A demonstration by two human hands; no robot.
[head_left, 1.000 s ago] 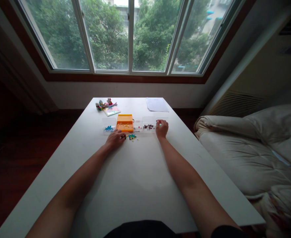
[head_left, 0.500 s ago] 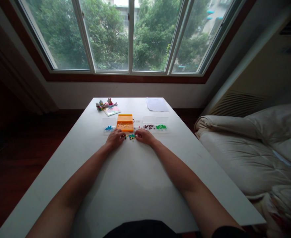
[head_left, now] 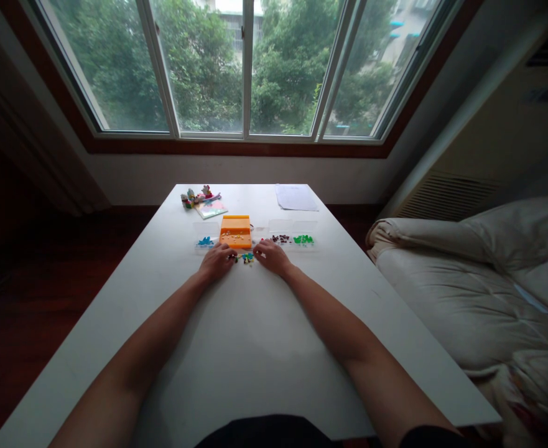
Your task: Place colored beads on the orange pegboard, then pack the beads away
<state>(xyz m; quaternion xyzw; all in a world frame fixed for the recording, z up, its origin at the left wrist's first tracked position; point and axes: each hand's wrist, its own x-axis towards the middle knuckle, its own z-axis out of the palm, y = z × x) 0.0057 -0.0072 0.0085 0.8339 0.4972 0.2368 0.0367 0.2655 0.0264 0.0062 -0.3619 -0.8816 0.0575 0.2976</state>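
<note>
A small pile of mixed blue, green, yellow and dark pieces lies on the white table between my hands. My left hand rests at the pile's left side, fingers curled together, with tiny dark bits by the fingertips. On the right side, my right hand has its fingers pinched close to the pile. Whatever either hand grips is too small to make out. Just beyond them stands an open orange box with small pale pieces in it. Blue pieces sit in a clear box behind my left hand.
Dark brown pieces and green pieces lie in open clear boxes at the right. Farther back are small colourful figures, a pastel card and white paper sheets. A cream sofa flanks the table.
My right hand has shifted very slightly, its fingertips a little off the pile's right edge. My left hand stays nearly in place.
</note>
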